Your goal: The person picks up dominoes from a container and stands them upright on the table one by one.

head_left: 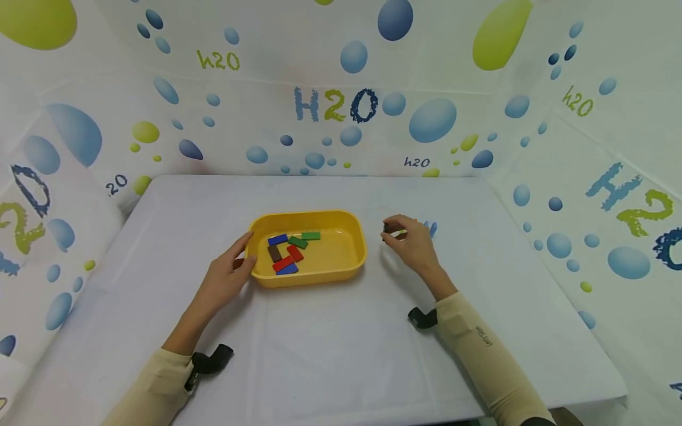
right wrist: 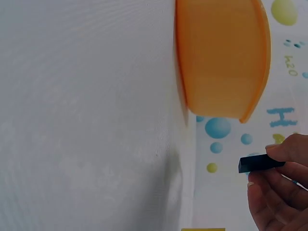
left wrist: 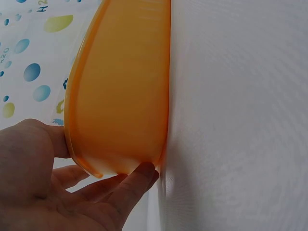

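Note:
At the left end of a yellow tray (head_left: 335, 273), my left hand (head_left: 226, 275) touches the outside with fingers and thumb spread along the wall. In the left wrist view, the fingertips of the left hand (left wrist: 96, 192) lie against the tray's end wall (left wrist: 120, 96), with the thumb at its rim. Small rectangular blocks in blue (head_left: 277, 239), green (head_left: 311, 235), red (head_left: 295, 253) and brown (head_left: 274, 253) lie in the tray's left half. Right of the tray, raised over the table, my right hand (head_left: 412, 242) pinches a dark block (right wrist: 257, 163) between thumb and fingers.
A white cloth covers the table (head_left: 319, 349). Behind it and at both sides hang white sheets (head_left: 266, 130) printed with blue and green drops. Black wrist mounts (head_left: 213, 360) stick out inward from both sleeves. A yellow strip (right wrist: 203, 229) shows at the right wrist view's lower edge.

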